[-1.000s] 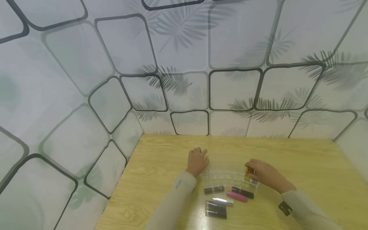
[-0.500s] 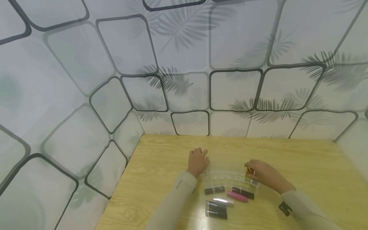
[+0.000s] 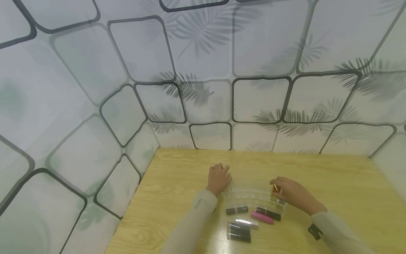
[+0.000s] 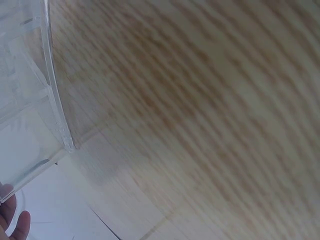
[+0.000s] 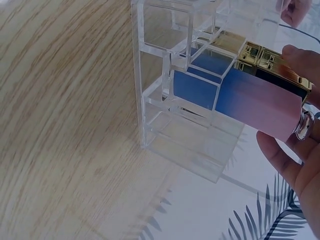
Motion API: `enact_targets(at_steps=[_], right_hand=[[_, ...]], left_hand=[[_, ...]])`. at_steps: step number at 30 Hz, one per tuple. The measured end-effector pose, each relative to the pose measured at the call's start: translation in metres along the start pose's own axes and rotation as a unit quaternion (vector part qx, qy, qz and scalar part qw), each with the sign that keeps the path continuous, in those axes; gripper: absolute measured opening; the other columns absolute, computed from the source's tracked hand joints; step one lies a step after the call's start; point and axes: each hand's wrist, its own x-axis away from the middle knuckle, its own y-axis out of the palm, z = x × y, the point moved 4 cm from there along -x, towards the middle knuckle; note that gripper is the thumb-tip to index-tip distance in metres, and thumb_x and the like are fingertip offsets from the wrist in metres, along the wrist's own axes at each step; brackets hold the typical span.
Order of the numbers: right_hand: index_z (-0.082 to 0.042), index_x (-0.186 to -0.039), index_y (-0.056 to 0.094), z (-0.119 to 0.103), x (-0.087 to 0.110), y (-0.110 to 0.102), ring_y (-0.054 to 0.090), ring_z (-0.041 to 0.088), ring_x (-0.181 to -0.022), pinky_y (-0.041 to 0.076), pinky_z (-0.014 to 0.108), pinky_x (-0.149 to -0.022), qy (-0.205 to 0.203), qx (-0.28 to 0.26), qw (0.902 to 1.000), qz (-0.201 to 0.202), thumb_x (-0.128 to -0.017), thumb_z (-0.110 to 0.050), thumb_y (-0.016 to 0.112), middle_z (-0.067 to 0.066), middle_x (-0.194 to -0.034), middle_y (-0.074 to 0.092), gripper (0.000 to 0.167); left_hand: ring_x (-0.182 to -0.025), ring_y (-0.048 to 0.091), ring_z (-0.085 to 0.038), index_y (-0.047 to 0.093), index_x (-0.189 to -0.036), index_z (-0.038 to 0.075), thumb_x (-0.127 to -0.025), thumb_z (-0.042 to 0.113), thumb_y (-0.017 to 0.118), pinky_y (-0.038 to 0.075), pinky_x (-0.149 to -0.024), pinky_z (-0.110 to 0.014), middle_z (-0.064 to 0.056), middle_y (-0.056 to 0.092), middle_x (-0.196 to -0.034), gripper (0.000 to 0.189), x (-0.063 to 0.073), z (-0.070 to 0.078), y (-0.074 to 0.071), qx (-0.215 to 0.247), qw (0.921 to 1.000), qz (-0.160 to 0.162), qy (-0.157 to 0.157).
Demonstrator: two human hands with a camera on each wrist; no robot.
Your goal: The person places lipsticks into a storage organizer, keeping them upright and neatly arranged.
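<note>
A clear, stepped lipstick organizer (image 3: 248, 193) stands on the wooden table. At its left back corner my left hand (image 3: 219, 179) grips the edge; only the fingertips (image 4: 9, 212) show in the left wrist view. My right hand (image 3: 291, 193) is over the organizer's right end and pinches a gold lipstick (image 5: 272, 65) with a dark band. That lipstick's end reaches into a compartment. Right beside it, a blue-to-pink lipstick (image 5: 260, 105) with a silvery end ring stands in another compartment, close to my fingers.
In front of the organizer lie a black lipstick (image 3: 237, 210), a longer black tube (image 3: 268, 213), a pink tube (image 3: 262, 217) and a silvery tube (image 3: 246, 223). Nearer are dark tubes with clear ends (image 3: 238, 236). A patterned wall (image 3: 209, 106) borders the table's back.
Both hands keep nearly the same place. The gold lipstick in my right hand shifts and tilts only very slightly; the loose tubes stay put.
</note>
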Motion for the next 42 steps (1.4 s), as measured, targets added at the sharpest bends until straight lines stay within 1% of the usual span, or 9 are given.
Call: enact_targets(at_steps=[7, 15, 18, 23, 27, 32, 42], right_hand=[[-0.004, -0.091, 0.064, 0.001, 0.0, 0.0, 0.048, 0.0, -0.061, 0.044, 0.017, -0.053, -0.01, 0.004, 0.9997, 0.021, -0.063, -0.011, 0.082, -0.006, -0.072, 0.054, 0.034], [-0.006, -0.092, 0.064, -0.001, -0.003, -0.006, 0.052, 0.003, -0.063, 0.046, 0.018, -0.056, -0.007, 0.006, 0.9995, 0.031, -0.064, -0.013, 0.081, -0.005, -0.075, 0.057, 0.033], [-0.006, -0.093, 0.064, -0.003, -0.004, -0.008, 0.053, 0.004, -0.063, 0.047, 0.019, -0.056, -0.006, 0.003, 0.9997, 0.026, -0.065, -0.011, 0.08, -0.005, -0.075, 0.057, 0.032], [-0.005, -0.093, 0.064, -0.007, -0.007, -0.011, 0.055, 0.006, -0.064, 0.048, 0.019, -0.057, 0.005, -0.006, 1.0, 0.004, -0.068, -0.009, 0.078, -0.004, -0.077, 0.058, 0.029], [-0.005, -0.091, 0.064, -0.011, -0.009, -0.014, 0.054, 0.006, -0.064, 0.047, 0.019, -0.057, -0.003, -0.005, 1.0, 0.005, -0.068, -0.008, 0.078, -0.003, -0.077, 0.058, 0.027], [-0.004, -0.09, 0.063, -0.013, -0.012, -0.017, 0.052, 0.005, -0.064, 0.046, 0.018, -0.056, -0.018, 0.001, 0.9997, 0.018, -0.067, -0.007, 0.078, -0.002, -0.077, 0.057, 0.028], [-0.004, -0.09, 0.063, -0.017, -0.014, -0.019, 0.052, 0.006, -0.063, 0.046, 0.019, -0.056, -0.025, -0.002, 0.9994, 0.026, -0.066, -0.005, 0.078, -0.001, -0.078, 0.057, 0.028]], left_hand=[[-0.073, 0.052, -0.014, 0.066, -0.106, 0.018, -0.083, 0.028, 0.06, 0.043, -0.07, -0.031, -0.001, 0.06, -0.084, 0.025, 0.0, 0.0, 0.001, 0.003, 1.0, 0.002, -0.001], [-0.072, 0.051, -0.014, 0.066, -0.105, 0.019, -0.083, 0.028, 0.06, 0.04, -0.067, -0.029, -0.001, 0.06, -0.083, 0.025, 0.0, 0.0, 0.0, -0.002, 1.0, 0.006, 0.0], [-0.072, 0.052, -0.014, 0.066, -0.106, 0.019, -0.083, 0.028, 0.06, 0.041, -0.068, -0.029, -0.001, 0.06, -0.084, 0.025, 0.001, 0.0, 0.0, -0.002, 1.0, 0.007, 0.0], [-0.07, 0.051, -0.013, 0.066, -0.106, 0.018, -0.083, 0.027, 0.061, 0.04, -0.067, -0.028, 0.0, 0.06, -0.082, 0.025, 0.001, 0.0, -0.001, 0.0, 0.9998, 0.018, 0.005], [-0.069, 0.05, -0.013, 0.066, -0.105, 0.018, -0.082, 0.027, 0.061, 0.041, -0.066, -0.027, 0.0, 0.059, -0.081, 0.025, 0.001, 0.0, -0.002, 0.002, 0.9997, 0.024, 0.009], [-0.069, 0.05, -0.013, 0.066, -0.106, 0.018, -0.083, 0.027, 0.061, 0.04, -0.066, -0.028, 0.0, 0.06, -0.082, 0.026, 0.001, 0.0, -0.001, 0.002, 0.9998, 0.018, 0.008], [-0.07, 0.05, -0.013, 0.066, -0.107, 0.018, -0.084, 0.028, 0.06, 0.041, -0.068, -0.028, 0.0, 0.06, -0.083, 0.025, 0.001, 0.0, -0.001, 0.003, 1.0, 0.004, 0.003]])
